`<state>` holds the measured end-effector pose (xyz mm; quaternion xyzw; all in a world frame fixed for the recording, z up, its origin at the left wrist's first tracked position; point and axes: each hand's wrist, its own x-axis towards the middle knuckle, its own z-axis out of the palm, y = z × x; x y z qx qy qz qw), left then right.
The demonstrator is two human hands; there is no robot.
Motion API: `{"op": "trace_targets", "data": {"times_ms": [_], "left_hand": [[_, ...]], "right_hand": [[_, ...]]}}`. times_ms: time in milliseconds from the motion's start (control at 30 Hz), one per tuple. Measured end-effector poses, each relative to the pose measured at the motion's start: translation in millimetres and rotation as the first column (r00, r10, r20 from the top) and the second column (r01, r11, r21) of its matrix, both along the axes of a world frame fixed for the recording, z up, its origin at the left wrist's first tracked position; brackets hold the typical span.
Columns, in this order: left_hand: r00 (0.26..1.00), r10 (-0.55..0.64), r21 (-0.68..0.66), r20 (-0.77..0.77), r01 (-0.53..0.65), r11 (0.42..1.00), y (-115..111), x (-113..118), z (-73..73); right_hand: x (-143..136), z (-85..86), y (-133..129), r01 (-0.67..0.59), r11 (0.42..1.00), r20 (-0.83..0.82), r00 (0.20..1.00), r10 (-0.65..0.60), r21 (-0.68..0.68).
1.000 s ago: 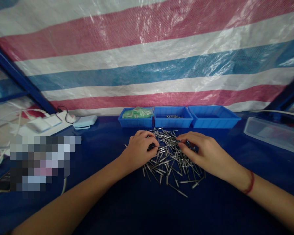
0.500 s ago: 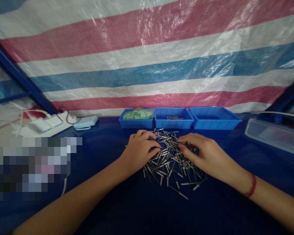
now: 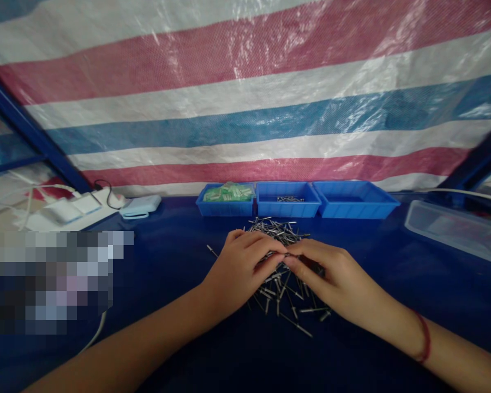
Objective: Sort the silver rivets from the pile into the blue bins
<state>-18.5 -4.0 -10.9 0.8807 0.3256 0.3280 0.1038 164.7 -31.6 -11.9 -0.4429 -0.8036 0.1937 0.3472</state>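
Note:
A loose pile of silvery rivets (image 3: 279,232) lies on the dark blue table (image 3: 245,355). Over its middle, my left hand (image 3: 245,267) and my right hand (image 3: 327,270) meet at the fingertips. The fingers and thumb of each hand are pinched together; whatever is between them is too small and hidden to make out. Behind the pile stand three blue bins: the left bin (image 3: 225,209) holds green and clear packets, the middle bin (image 3: 288,209) holds some rivets, and nothing shows inside the right bin (image 3: 358,210).
A white power strip (image 3: 82,210) with plugs and cables lies at the back left, beside a light blue case (image 3: 141,206). A clear plastic box (image 3: 454,232) is at the right. Striped sheeting (image 3: 245,109) hangs behind the table.
Both hands have moved toward each other and slightly down, from apart at the pile's sides to touching over its middle. Their fingertips have closed.

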Motion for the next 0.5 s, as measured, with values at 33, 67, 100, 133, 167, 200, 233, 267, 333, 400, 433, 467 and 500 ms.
{"op": "trace_targets", "data": {"times_ms": [33, 67, 100, 133, 167, 200, 233, 267, 333, 400, 433, 467, 500], "left_hand": [[0.999, 0.009, -0.035, 0.053, -0.007, 0.999, -0.3, 0.8, -1.5], [0.994, 0.019, -0.078, 0.108, -0.011, 0.997, -0.3, 1.5, -2.9], [0.986, 0.034, -0.129, 0.163, -0.013, 0.992, -0.2, 2.1, -4.0], [0.976, 0.053, -0.184, 0.212, -0.013, 0.983, 0.0, 2.7, -5.0], [0.966, 0.076, -0.241, 0.247, -0.014, 0.970, 0.1, 3.1, -5.7], [0.959, 0.098, -0.291, 0.266, -0.018, 0.957, 0.3, 3.4, -6.2], [0.956, 0.118, -0.330, 0.269, -0.024, 0.944, 0.3, 3.6, -6.5], [0.956, 0.132, -0.358, 0.263, -0.030, 0.933, 0.3, 3.8, -6.7], [0.958, 0.133, -0.382, 0.253, -0.027, 0.924, 0.2, 3.9, -6.7], [0.958, 0.116, -0.383, 0.262, -0.007, 0.924, -0.2, 3.9, -6.4], [0.957, 0.107, -0.377, 0.271, 0.004, 0.926, -0.4, 3.8, -6.0], [0.956, 0.096, -0.369, 0.277, 0.014, 0.929, -0.6, 3.7, -5.5], [0.956, 0.085, -0.360, 0.281, 0.023, 0.933, -1.0, 3.5, -4.9]], "right_hand": [[-0.9, 0.1, -0.2, -0.001, 1.000, -0.017, 1.000, 0.000, -0.016], [-1.5, 0.1, -0.3, -0.001, 1.000, -0.035, 0.999, 0.000, -0.030], [-2.1, 0.1, -0.5, -0.002, 0.999, -0.053, 0.999, 0.000, -0.044], [-2.6, 0.1, -0.8, -0.004, 0.998, -0.070, 0.998, -0.001, -0.060], [-3.2, 0.0, -1.3, -0.006, 0.997, -0.086, 0.996, -0.001, -0.078], [-3.7, -0.2, -1.8, -0.006, 0.996, -0.101, 0.995, -0.003, -0.094], [-4.3, -0.5, -2.5, -0.005, 0.994, -0.115, 0.993, -0.008, -0.106], [-4.8, -0.8, -3.1, -0.002, 0.993, -0.124, 0.992, -0.013, -0.115], [-5.6, -1.2, -4.2, 0.000, 0.992, -0.135, 0.991, -0.017, -0.124], [-5.9, -1.3, -4.6, -0.005, 0.991, -0.136, 0.991, -0.013, -0.137], [-5.9, -1.1, -4.6, -0.009, 0.989, -0.136, 0.991, -0.012, -0.150], [-5.7, -0.9, -4.5, -0.012, 0.986, -0.138, 0.990, -0.011, -0.164], [-5.5, -0.7, -4.2, -0.015, 0.984, -0.143, 0.990, -0.011, -0.179]]}}
